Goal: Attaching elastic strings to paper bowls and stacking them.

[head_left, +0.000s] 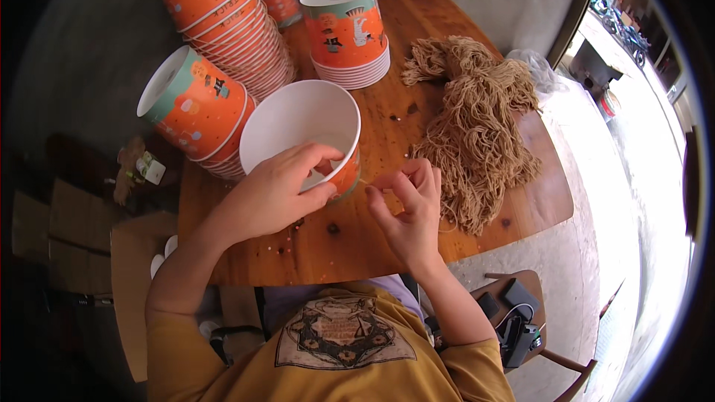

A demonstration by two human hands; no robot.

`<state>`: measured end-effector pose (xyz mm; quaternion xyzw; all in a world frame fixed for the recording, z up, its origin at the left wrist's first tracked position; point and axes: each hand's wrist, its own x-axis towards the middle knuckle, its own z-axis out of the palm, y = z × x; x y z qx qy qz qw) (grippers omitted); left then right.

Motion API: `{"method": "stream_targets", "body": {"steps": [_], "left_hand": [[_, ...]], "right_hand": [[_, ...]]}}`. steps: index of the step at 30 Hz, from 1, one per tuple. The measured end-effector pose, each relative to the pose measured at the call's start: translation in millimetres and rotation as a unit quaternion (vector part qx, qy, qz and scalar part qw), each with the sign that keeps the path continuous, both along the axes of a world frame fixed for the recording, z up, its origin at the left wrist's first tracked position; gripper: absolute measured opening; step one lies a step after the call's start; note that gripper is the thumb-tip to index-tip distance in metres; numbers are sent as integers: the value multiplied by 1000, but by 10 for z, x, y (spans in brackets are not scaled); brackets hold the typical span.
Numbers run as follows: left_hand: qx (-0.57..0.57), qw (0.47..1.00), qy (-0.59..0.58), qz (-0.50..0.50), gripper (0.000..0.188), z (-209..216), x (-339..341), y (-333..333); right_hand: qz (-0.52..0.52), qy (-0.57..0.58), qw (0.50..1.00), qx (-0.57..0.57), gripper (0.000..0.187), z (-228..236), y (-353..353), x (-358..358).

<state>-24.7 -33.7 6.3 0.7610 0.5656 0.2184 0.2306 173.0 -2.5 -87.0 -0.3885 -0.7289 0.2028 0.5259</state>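
A white-lined paper bucket with an orange printed outside stands upright and open-topped on the wooden table. My left hand is curled over its near rim, fingers inside and thumb by the wall. Just right of the bucket, my right hand is closed in a pinch. A thin tan cord seems to run from the bucket's side to those fingertips; its end in the bucket is hidden. Beyond my right hand lies a large loose heap of tan cord, one strand trailing below the hand.
Nested stacks of upturned orange buckets stand left and at the back of the table. A tall leaning stack rises behind. Cardboard boxes sit at lower left. A wooden chair holding dark devices is at lower right.
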Motion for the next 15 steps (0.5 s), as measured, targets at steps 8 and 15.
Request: {"method": "stream_targets", "body": {"steps": [8,15], "left_hand": [[-77,990,-119,11,31,-124,-10,31],[-81,988,-128,22,34,-105,2,9]], "right_hand": [[101,116,986,-70,12,-60,89,-214],[92,131,985,-65,11,-67,98,-272]]}}
